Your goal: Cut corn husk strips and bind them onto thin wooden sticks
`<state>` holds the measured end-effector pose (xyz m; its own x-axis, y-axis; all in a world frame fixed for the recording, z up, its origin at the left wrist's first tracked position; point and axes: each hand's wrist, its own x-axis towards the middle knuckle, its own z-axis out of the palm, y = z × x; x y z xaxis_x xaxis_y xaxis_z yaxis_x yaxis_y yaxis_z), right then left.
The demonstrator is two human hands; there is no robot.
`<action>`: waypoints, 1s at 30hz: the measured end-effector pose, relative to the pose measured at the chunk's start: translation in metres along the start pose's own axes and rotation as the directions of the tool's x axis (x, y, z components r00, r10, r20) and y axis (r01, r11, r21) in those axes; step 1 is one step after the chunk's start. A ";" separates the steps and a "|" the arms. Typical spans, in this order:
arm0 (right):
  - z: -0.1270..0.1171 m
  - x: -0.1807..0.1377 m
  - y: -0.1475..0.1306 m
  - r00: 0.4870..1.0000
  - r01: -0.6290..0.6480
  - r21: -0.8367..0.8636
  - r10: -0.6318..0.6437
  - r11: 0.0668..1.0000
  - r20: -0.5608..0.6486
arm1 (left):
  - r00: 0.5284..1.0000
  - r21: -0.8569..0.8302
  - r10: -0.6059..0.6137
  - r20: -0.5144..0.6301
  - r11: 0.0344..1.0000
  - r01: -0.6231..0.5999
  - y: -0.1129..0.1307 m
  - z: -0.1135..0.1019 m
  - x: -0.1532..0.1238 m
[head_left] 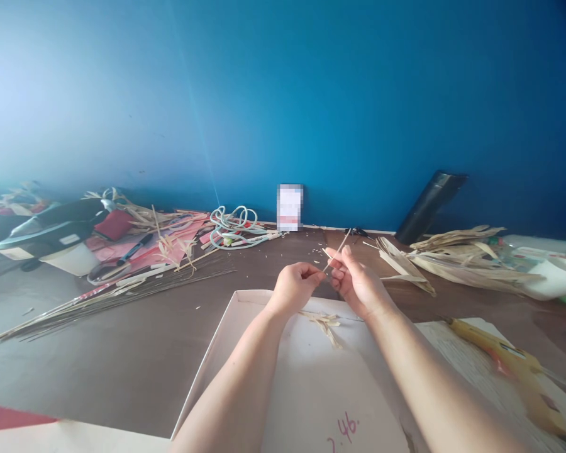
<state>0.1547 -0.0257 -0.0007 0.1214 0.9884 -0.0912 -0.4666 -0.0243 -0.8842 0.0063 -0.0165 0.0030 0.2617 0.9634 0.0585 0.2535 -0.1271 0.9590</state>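
Observation:
My left hand (296, 287) pinches the lower end of a thin pale strip (338, 251), which looks like dried husk. The strip slants up and to the right. My right hand (357, 283) is closed around its middle, thumb and fingers together, and a short pale end sticks out by the fingertips. Both hands are held above the far edge of a white box lid (283, 377). Beneath them lie several cut pale husk pieces (327, 326) on the lid. The exact contact inside the right fingers is partly hidden.
A yellow glue gun (504, 352) lies on papers at right. Dried husks (466, 261) and a black cylinder (429, 207) stand behind it. A coiled pale cable (236, 228), thin wires (122, 296) and a pink sheet (170, 236) lie left. A phone-like screen (289, 207) leans against the blue wall.

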 end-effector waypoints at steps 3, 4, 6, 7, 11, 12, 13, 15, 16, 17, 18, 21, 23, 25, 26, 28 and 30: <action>0.003 -0.004 0.001 0.995 -0.046 -0.031 0.048 0.998 0.089 | 1.000 -0.090 -0.021 -0.020 0.996 0.019 -0.004 0.000 0.002; 0.004 -0.005 0.002 0.993 -0.043 -0.045 0.047 0.998 0.107 | 0.999 -0.099 -0.026 -0.023 0.995 0.024 -0.004 0.000 0.003; 0.005 -0.005 0.003 0.993 -0.032 -0.072 0.040 0.997 0.111 | 0.999 -0.100 -0.029 -0.019 0.995 0.027 -0.005 0.001 0.003; 0.005 -0.005 0.004 0.994 -0.026 -0.085 0.035 0.996 0.100 | 1.000 -0.098 -0.027 -0.013 0.995 0.026 -0.005 0.001 0.002; 0.003 -0.002 0.006 1.000 -0.006 -0.100 0.008 0.995 0.022 | 1.000 -0.114 -0.020 0.015 0.993 0.021 -0.003 0.002 0.002; 0.002 -0.002 0.006 1.000 -0.002 -0.095 0.002 0.995 0.004 | 1.000 -0.118 -0.022 0.020 0.993 0.024 -0.003 0.002 0.002; 0.002 -0.001 0.006 1.000 0.001 -0.088 -0.002 0.996 -0.011 | 0.999 -0.122 -0.023 0.022 0.992 0.026 -0.003 0.002 0.002; 0.002 -0.001 0.005 0.999 0.014 -0.081 -0.016 0.997 -0.031 | 0.999 -0.123 -0.028 0.021 0.992 0.030 -0.004 0.002 0.002; 0.002 0.000 0.005 0.999 0.021 -0.079 -0.024 0.997 -0.038 | 0.999 -0.121 -0.030 0.017 0.992 0.032 -0.005 0.002 0.002; 0.002 0.000 0.004 0.999 0.026 -0.077 -0.029 0.997 -0.045 | 0.999 -0.120 -0.032 0.012 0.992 0.033 -0.006 0.002 0.002; 0.002 -0.001 0.004 0.998 0.028 -0.076 -0.032 0.997 -0.052 | 0.999 -0.117 -0.034 0.005 0.993 0.035 -0.006 0.002 0.002; 0.003 -0.001 0.004 0.996 0.028 -0.087 -0.034 0.996 -0.076 | 0.999 -0.104 -0.045 -0.013 0.994 0.044 -0.008 0.002 0.003; 0.003 -0.001 0.004 0.995 0.041 -0.099 -0.049 0.994 -0.086 | 0.999 -0.098 -0.049 -0.017 0.994 0.047 -0.008 0.002 0.004; 0.004 -0.001 0.003 0.993 0.055 -0.105 -0.065 0.993 -0.097 | 0.999 -0.096 -0.051 -0.017 0.994 0.049 -0.008 0.002 0.004; 0.004 -0.001 0.003 0.992 0.059 -0.106 -0.070 0.993 -0.106 | 0.999 -0.093 -0.051 -0.016 0.994 0.049 -0.008 0.002 0.004; 0.005 -0.001 0.002 0.989 0.064 -0.108 -0.077 0.992 -0.124 | 0.998 -0.081 -0.053 -0.016 0.995 0.052 -0.008 0.001 0.004; 0.006 -0.001 0.001 0.986 0.068 -0.115 -0.084 0.991 -0.144 | 0.998 -0.066 -0.055 -0.015 0.996 0.054 -0.008 0.001 0.004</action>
<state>0.1490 -0.0256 0.0009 0.2850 0.9551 -0.0814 -0.3531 0.0257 -0.9352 0.0063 -0.0119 -0.0044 0.2331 0.9724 0.0101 0.2052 -0.0593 0.9769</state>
